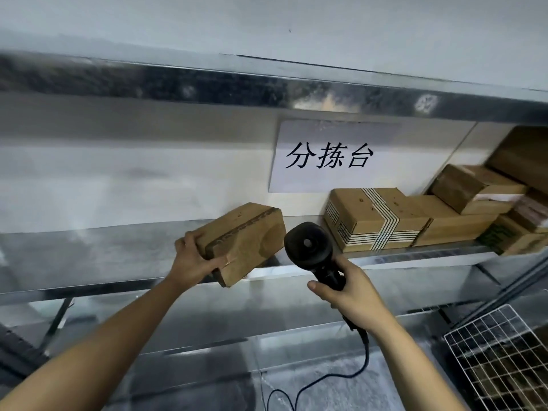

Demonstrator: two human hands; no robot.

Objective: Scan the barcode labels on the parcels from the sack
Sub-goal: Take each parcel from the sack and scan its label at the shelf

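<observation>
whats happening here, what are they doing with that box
A person is working at a metal shelf under a paper sign. Their left hand grips a small cardboard parcel, tilted over the shelf's front edge. Their right hand holds a black corded barcode scanner right beside that parcel. No label shows on the visible faces. More cardboard parcels sit stacked on the shelf to the right.

White paper sign [332, 157] on the shelf's back wall, black characters 分拣台, parcel markings unreadable
</observation>
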